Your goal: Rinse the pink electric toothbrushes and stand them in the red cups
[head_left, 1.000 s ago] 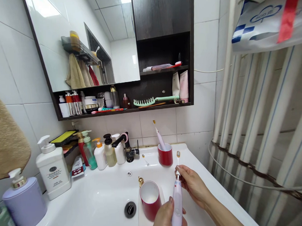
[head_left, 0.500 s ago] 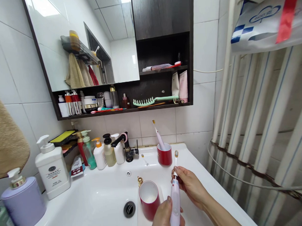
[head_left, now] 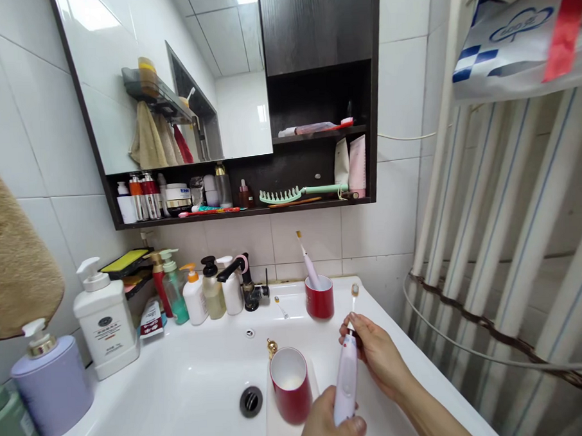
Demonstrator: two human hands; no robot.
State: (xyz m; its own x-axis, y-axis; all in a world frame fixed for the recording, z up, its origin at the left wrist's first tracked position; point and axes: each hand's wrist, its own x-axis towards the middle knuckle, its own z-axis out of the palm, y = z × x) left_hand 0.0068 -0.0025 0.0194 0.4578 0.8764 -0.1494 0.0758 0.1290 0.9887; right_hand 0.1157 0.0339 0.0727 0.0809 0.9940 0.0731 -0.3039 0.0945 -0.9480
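Note:
A pale pink electric toothbrush handle (head_left: 347, 376) is upright over the basin's right side, slightly tilted, with my left hand (head_left: 324, 422) wrapped round its lower part. My right hand (head_left: 378, 349) pinches the base of a white toothbrush head (head_left: 355, 297) with yellowish bristles, right at the handle's top. Whether the head is seated fully on the handle I cannot tell. Left of my hands, a red cup (head_left: 293, 394) with a white inside stands on a pale board in the basin. Behind them, a second red cup (head_left: 320, 301) holds another pink electric toothbrush (head_left: 310, 268).
A loose brush head (head_left: 281, 307) lies on the ledge of the white sink (head_left: 191, 370), by the black faucet (head_left: 248, 287). Pump bottles (head_left: 214, 292) line the left rim. Above hangs a dark cabinet (head_left: 319, 33) with a mirror; white pipes (head_left: 494, 222) run at right.
Both hands and the toothbrush have shifted a little to the right in view. The handle leans more to the right, and my left thumb has moved lower across it.

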